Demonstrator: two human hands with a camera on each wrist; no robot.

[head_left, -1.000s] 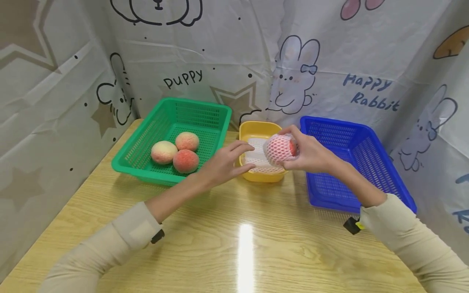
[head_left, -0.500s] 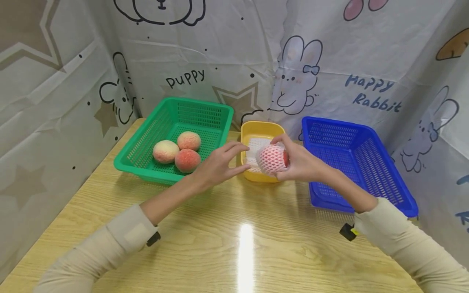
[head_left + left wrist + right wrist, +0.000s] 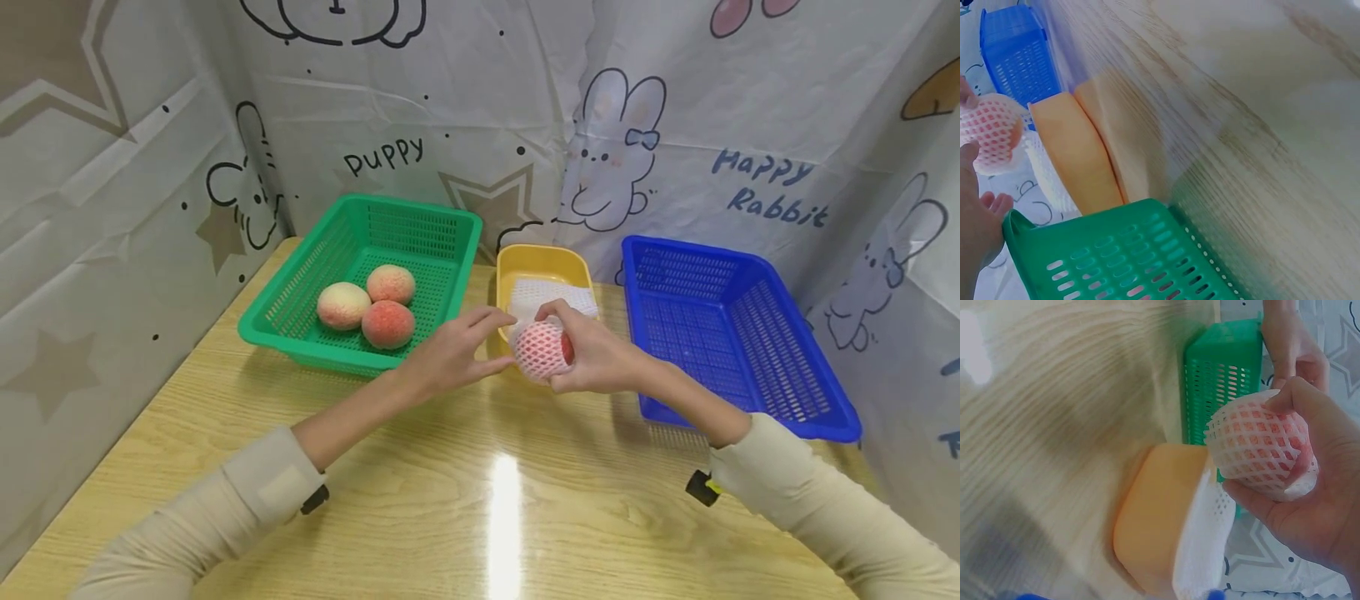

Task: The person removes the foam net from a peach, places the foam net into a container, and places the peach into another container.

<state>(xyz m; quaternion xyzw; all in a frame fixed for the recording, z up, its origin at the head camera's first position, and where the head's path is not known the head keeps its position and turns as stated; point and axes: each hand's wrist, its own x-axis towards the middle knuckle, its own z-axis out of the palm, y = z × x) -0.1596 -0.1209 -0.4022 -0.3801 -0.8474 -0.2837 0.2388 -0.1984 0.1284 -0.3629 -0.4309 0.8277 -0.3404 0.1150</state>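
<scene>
A peach in a white foam net sleeve (image 3: 542, 350) is held up over the front edge of the yellow basket (image 3: 543, 260). My right hand (image 3: 600, 354) grips it from the right, thumb below and fingers above; bare pink skin shows at that end. My left hand (image 3: 453, 354) is at the sleeve's left end, its thumb and fingers spread apart; whether the tips touch the net I cannot tell. In the right wrist view, the netted peach (image 3: 1263, 447) partly hides the left hand (image 3: 1300, 356). More white foam nets (image 3: 555, 296) lie in the yellow basket.
A green basket (image 3: 281, 337) on the left holds three bare peaches (image 3: 388, 325). On the right stands a blue basket (image 3: 750, 333). A printed curtain (image 3: 465, 83) hangs behind and beside the wooden table (image 3: 420, 500).
My right hand has carried the netted peach left and toward me, up to my left hand's fingertips. The left hand stays nearly in place. More of the foam nets shows.
</scene>
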